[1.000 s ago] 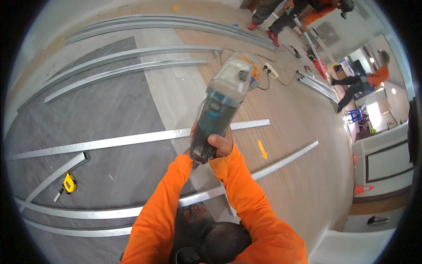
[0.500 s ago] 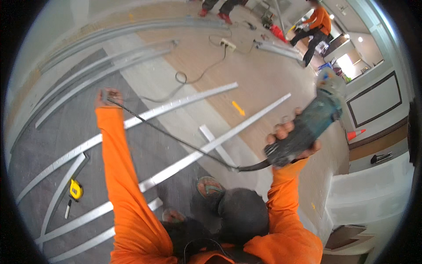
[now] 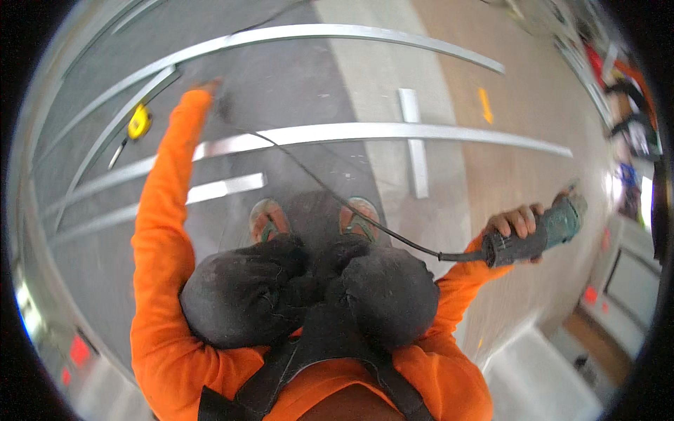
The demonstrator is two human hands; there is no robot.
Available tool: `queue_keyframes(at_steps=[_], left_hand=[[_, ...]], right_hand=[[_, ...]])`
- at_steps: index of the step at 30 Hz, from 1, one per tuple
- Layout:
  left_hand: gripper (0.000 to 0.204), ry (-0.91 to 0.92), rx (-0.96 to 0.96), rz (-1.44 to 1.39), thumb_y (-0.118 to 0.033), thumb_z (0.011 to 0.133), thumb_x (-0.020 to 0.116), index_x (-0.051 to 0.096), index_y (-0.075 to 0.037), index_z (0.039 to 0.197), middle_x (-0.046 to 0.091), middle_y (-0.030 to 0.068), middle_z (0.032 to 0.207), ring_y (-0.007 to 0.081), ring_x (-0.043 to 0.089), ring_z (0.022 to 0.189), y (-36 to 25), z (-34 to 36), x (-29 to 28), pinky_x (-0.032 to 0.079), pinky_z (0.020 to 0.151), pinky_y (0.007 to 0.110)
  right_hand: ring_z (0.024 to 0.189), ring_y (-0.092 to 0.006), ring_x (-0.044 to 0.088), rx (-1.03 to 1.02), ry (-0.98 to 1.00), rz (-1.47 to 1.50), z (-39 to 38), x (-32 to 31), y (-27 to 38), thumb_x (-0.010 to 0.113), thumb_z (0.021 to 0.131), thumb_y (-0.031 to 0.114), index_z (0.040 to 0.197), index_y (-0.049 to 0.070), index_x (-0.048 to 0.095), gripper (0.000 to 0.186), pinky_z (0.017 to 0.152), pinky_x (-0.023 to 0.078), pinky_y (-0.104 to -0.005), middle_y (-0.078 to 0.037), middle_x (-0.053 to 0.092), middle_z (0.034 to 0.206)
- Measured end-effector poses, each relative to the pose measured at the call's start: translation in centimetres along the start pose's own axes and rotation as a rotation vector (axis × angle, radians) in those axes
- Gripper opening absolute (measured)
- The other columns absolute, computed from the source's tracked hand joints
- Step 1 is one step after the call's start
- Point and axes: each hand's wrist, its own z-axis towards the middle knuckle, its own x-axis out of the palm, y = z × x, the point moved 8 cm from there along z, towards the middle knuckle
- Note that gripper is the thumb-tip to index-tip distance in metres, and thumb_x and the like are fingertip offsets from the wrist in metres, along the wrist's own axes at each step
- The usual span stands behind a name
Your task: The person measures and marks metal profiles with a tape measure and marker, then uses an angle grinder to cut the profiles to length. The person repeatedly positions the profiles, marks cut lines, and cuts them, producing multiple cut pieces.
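My right hand [image 3: 518,223] grips the teal and black angle grinder [image 3: 558,228] out to my right, beside my knee. Its black cord [image 3: 316,179] runs diagonally across toward my left hand [image 3: 208,88], which is stretched out over the dark floor and smeared by motion, so its fingers are unclear. Nearby lie a yellow tape measure [image 3: 139,121] and a marker [image 3: 117,152]. A long silver metal channel [image 3: 351,130] crosses the floor in front of my feet [image 3: 357,214], over or against a short crosswise piece [image 3: 420,175]. I am squatting, knees bent.
More channels [image 3: 323,31] lie farther ahead and at the left. An orange arrow marking [image 3: 484,104] is on the wooden floor. A person in orange and dark clothing [image 3: 625,98] is at the far right, blurred. A white step or ledge [image 3: 533,372] is at the lower right.
Both hands were on the grinder; my left then moved away along the cord and is now farther forward. My right carried the grinder rightward and lower. My view has tilted down toward my feet.
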Motion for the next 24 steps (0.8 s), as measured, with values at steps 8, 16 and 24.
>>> queue_keyframes(at_steps=[8,16,24], left_hand=[[0.071,-0.055,0.455,0.754,-0.037,0.071,0.077,0.048,-0.011,0.131,0.056,0.0180,0.128,0.0340,0.051,0.123,1.1,-17.8,0.0,0.040,0.103,0.041],[0.058,0.130,0.489,0.729,-0.043,0.075,0.074,0.056,-0.010,0.119,0.064,0.0179,0.112,0.0372,0.059,0.109,-8.8,-22.3,6.9,0.045,0.094,0.043],[0.059,0.161,0.777,0.507,-0.050,0.079,0.068,0.056,-0.008,0.118,0.064,0.0209,0.107,0.0389,0.061,0.102,-26.5,-29.0,18.4,0.047,0.089,0.045]], right_hand=[[0.086,-0.0199,0.062,0.035,-0.054,0.201,-1.8,-4.4,1.6,0.083,0.063,0.017,0.128,0.006,0.041,0.078,0.070,0.051,-0.0396,-0.009,0.060,0.098],[0.104,-0.0288,0.062,0.147,0.245,0.225,-1.2,-6.3,3.4,0.080,0.069,0.026,0.140,0.012,0.032,0.087,0.087,0.051,-0.0509,-0.019,0.059,0.116],[0.104,-0.0309,0.060,0.217,0.167,0.090,-2.0,-5.6,3.5,0.078,0.070,0.028,0.141,0.013,0.031,0.086,0.088,0.049,-0.0539,-0.018,0.057,0.114]])
